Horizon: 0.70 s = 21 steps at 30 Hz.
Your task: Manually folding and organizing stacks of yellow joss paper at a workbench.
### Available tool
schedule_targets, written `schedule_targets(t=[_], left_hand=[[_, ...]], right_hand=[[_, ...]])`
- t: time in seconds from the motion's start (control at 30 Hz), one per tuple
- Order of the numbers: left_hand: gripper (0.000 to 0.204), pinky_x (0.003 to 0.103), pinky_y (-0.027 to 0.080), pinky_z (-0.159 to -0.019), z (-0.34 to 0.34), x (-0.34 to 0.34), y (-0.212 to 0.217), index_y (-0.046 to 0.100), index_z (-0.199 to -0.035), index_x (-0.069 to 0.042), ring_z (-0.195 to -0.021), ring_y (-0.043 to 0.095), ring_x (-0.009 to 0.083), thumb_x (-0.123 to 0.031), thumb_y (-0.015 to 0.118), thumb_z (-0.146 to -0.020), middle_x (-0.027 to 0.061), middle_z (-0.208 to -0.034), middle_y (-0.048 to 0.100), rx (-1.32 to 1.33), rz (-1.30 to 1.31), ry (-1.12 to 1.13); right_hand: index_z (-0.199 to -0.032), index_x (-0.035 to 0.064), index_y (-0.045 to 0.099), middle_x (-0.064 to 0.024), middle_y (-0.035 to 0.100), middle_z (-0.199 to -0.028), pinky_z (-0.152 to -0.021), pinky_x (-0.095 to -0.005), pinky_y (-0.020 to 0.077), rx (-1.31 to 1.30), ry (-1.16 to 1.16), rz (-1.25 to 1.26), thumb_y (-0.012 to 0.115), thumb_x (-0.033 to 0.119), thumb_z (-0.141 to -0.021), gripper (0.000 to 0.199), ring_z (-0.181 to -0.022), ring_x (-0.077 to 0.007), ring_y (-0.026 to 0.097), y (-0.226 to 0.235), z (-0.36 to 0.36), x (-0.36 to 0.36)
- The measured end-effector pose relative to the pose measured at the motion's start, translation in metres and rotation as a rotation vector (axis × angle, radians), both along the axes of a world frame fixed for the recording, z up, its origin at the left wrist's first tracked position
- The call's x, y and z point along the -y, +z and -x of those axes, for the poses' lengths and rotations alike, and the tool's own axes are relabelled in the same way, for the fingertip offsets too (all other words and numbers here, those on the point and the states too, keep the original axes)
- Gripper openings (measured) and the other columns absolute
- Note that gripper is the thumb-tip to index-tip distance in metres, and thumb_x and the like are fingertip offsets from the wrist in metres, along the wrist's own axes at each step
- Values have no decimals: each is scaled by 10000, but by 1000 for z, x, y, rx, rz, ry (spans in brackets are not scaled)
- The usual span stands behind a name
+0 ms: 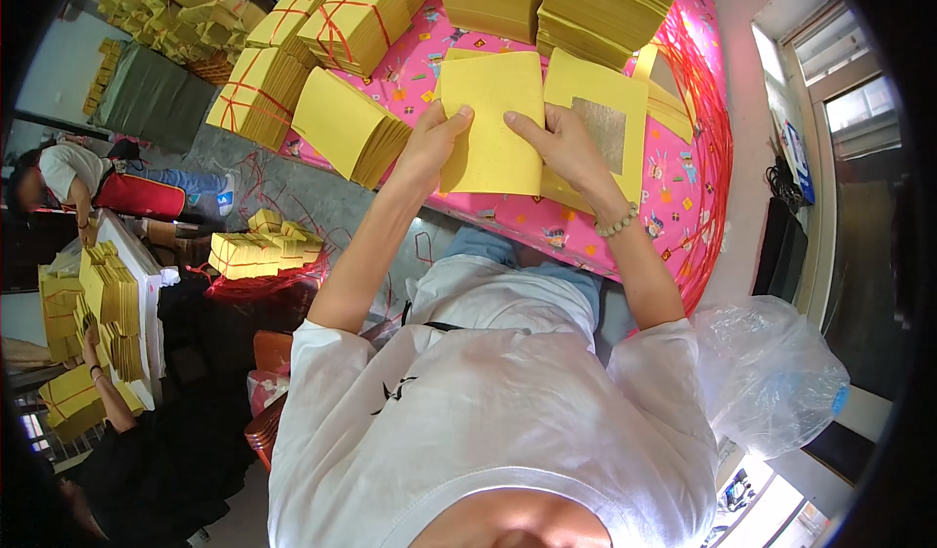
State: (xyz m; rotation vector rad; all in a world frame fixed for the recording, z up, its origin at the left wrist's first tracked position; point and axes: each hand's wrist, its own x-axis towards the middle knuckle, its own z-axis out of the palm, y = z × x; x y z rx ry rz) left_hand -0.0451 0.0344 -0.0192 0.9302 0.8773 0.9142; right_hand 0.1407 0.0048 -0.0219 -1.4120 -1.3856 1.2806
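Both my hands grip a thin stack of yellow paper point(491, 123) over the pink patterned tablecloth. My left hand point(439, 140) is closed on its left edge, thumb on top. The right hand point(568, 150), below a beaded bracelet, closes on its right edge with the thumb on the face. Under and beside my right hand lies another yellow sheet point(630, 94) with a silver-grey foil square on it. To the left of my left hand a loose yellow paper bundle point(344, 123) leans over, its sheets slightly fanned. The fingers beneath the held stack are hidden.
Tall yellow paper stacks point(610, 11) and bundles tied with red string point(356, 21) stand along the table's far side. Loose red strings point(717, 177) hang down its right edge. A clear plastic bag point(771, 372) is at my right. Two people work at a white table point(146, 284) on the left.
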Motion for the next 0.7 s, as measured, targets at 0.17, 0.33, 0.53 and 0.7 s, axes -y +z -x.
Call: schedule_targets(t=[0.17, 0.33, 0.53, 0.7], left_hand=[[243, 313, 473, -840, 1, -3, -5, 486, -1155, 1, -995, 592, 169, -152, 491, -967, 101, -1111, 603, -45, 32, -12], [253, 307, 462, -855, 1, -1, -2, 471, -1180, -2, -1014, 578, 157, -137, 487, -966, 99, -1123, 598, -43, -68, 27], [315, 291, 441, -888, -1, 5, -2, 470, -1241, -10, -1044, 566, 139, -167, 492, -969, 72, -1157, 596, -98, -172, 63], [256, 278, 430, -832, 8, 6, -6, 450, -1173, 10, -953, 527, 117, -121, 490, -956, 66, -1048, 575, -114, -342, 182]], right_hand=[[-1032, -9, 649, -38, 674, -855, -590, -222, 482, -44, -11, -68, 610, 319, -910, 352, -716, -64, 610, -1, 0, 2], [-1036, -17, 647, -46, 679, -879, -631, -218, 496, -98, 108, 223, 605, 313, -916, 354, -735, -70, 617, 35, 2, 20], [-1001, -19, 663, -52, 666, -817, -505, -224, 489, -97, 49, -76, 629, 364, -892, 400, -648, -74, 596, -10, 0, 19], [-1018, -18, 661, -41, 667, -830, -528, -216, 520, -159, 118, 150, 621, 334, -904, 372, -648, -67, 595, 22, 11, 38]])
